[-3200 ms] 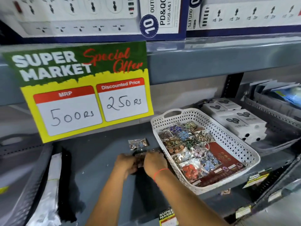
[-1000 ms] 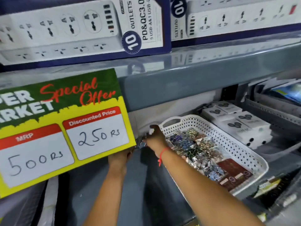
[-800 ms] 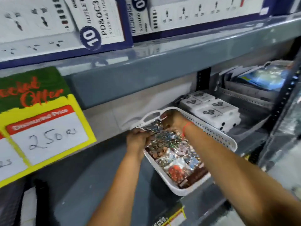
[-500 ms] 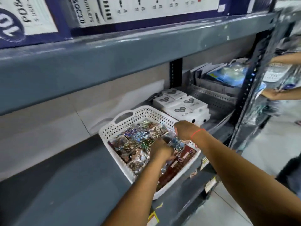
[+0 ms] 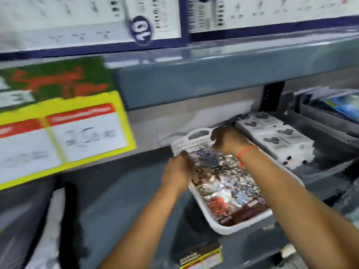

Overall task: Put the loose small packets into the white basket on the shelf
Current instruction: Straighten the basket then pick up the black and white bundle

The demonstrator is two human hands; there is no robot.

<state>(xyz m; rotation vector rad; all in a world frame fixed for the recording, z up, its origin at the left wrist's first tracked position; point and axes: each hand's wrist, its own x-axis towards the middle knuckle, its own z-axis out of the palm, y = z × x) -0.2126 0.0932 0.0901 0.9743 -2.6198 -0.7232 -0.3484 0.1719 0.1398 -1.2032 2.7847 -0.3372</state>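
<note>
head view, blurred by motion: a white perforated plastic basket with a cut-out handle (image 5: 196, 141) sits on the grey metal shelf (image 5: 124, 191), angled with its near corner at the shelf's front edge. it is filled with small glittery clear packets (image 5: 223, 177) heaped over a dark red card at its near end. the left hand (image 5: 177, 172) is at the basket's left rim, fingers curled onto the packets at that edge; whether it actually grips one i cannot tell through the blur. the right hand (image 5: 228, 139), a red thread around its wrist, is over the basket's far end near the handle, fingers bent downward; i cannot tell if it holds anything. just right of the basket stand white boxes with dark round prints (image 5: 275, 136). a yellow and green price sign (image 5: 58, 123) hangs at left from the upper shelf edge.
</note>
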